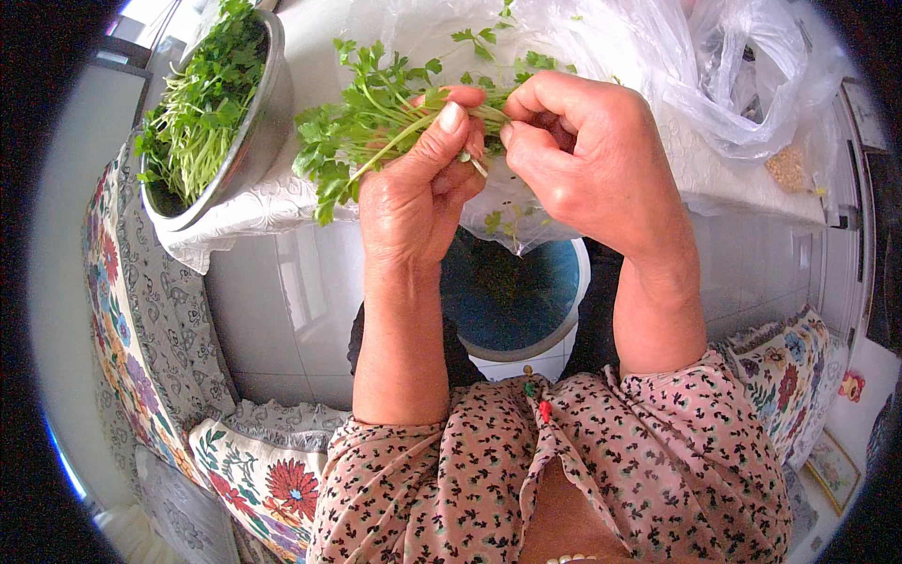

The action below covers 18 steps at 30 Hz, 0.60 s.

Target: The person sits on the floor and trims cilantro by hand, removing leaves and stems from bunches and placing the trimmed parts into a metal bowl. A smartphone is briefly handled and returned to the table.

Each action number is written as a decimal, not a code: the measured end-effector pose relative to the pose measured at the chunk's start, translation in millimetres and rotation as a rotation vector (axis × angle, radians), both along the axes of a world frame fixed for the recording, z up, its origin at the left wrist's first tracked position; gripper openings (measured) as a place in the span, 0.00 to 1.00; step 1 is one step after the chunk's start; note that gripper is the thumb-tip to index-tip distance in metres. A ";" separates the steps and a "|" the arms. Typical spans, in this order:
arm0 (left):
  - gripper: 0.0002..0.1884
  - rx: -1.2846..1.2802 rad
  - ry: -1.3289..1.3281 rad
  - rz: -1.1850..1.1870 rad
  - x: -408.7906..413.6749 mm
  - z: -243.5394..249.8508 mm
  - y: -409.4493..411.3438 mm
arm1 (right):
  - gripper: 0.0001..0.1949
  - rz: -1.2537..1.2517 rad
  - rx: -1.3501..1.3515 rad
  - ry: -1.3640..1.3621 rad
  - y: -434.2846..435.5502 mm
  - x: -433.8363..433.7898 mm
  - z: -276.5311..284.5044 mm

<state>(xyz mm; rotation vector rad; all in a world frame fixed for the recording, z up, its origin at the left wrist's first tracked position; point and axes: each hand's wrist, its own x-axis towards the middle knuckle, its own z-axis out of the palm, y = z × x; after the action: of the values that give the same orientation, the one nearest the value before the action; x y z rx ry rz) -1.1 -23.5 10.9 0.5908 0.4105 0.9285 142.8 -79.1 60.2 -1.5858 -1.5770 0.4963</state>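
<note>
My left hand [430, 162] grips a bunch of leafy green stems [352, 120], celery or a similar herb, with its leaves spreading to the left. Thumb and index finger of my right hand [585, 141] pinch the stem ends at the bunch's right side. Both hands are above the front edge of a table. Loose green sprigs [479, 42] lie behind them on a thin clear plastic sheet [423, 21]. At the left, a metal bowl [271, 92] holds a heap of similar stems [204, 127], tilted in my view.
A white cloth [268, 204] covers the table. Crumpled plastic bags [747, 92] sit at its right, near some pale grains [786, 169]. Below the table edge, between my legs, stands a blue-lined bucket [514, 303] with dark contents. Sofa seats with floral covers [261, 472] flank me.
</note>
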 end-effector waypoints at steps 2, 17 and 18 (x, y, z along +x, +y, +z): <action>0.11 0.009 -0.041 0.000 1.4 -1.8 1.2 | 0.02 0.003 0.019 0.013 0.3 -1.2 -0.7; 0.11 -0.015 0.130 0.139 6.4 4.8 -6.4 | 0.06 -0.051 0.130 0.166 9.2 -6.0 -6.2; 0.11 -0.030 0.165 0.174 6.3 6.0 -6.8 | 0.06 -0.049 0.108 0.270 9.0 -4.2 -3.7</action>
<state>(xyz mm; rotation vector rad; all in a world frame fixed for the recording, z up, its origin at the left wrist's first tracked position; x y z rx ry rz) 5.2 -30.2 16.9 0.6135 0.6310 1.0406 138.6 -70.2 56.4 -1.4091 -1.3360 0.5635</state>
